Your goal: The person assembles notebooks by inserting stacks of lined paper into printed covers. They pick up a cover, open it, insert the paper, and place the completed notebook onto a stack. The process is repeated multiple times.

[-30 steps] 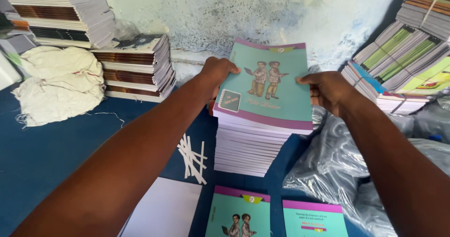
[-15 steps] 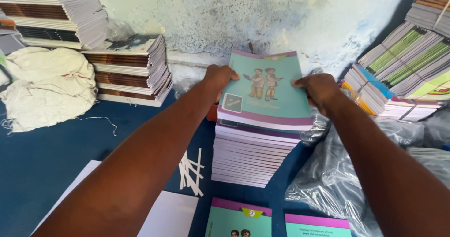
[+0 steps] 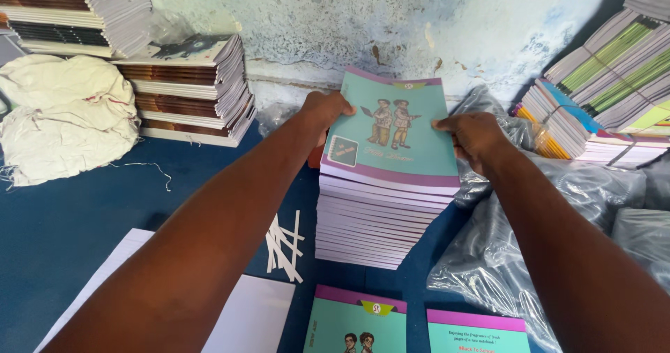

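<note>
Left hand (image 3: 326,109) and right hand (image 3: 474,140) grip opposite edges of the top notebook (image 3: 391,133). It sits on the notebook stack (image 3: 380,220), which stands on the blue floor covering (image 3: 84,213). Judged step: squaring the pile; next, hands must let go evenly.

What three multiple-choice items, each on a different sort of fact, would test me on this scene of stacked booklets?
1. Where does the pile of booklets stand?
A. on the blue surface
B. on a wooden shelf
C. in an open drawer

2. What colour is most of the top booklet?
A. red
B. teal
C. black

3. How are the hands placed?
A. both resting flat on the white sheet
B. one on each side of the top booklet
C. both inside the plastic bag

Answers: 1 A, blue shows all around the pile's foot. 2 B, teal cover with a purple band. 3 B, left hand and right hand grip opposite edges.
</note>
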